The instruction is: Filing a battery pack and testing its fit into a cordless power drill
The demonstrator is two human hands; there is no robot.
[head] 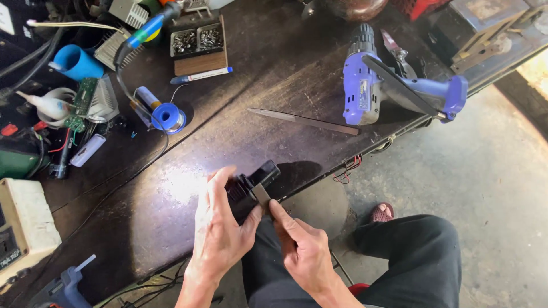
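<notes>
Left hand (220, 228) wraps around a black battery pack (251, 185), fingers curled over its top, thumb at the side; firm hold. Pack sits at the near edge of the worktop (274, 74), one end resting on the dark surface. Right hand (302, 245) has its fingers pinched on a small grey strip (262, 194) pressed against the pack's near face (can't tell what the strip is).

Farther back, toward the right edge: blue cordless drill (371, 85) lying on its side, a long flat metal blade (302, 120) just beside it on the left. Mid-left: spool of solder (168, 117) on a blue reel. Beyond it, a wooden tray of screws (198, 45) with a marker pen (201, 75) along its front. Left edge: green circuit board (84, 97), blue cup (77, 61), beige box (23, 222) at the near-left corner.
</notes>
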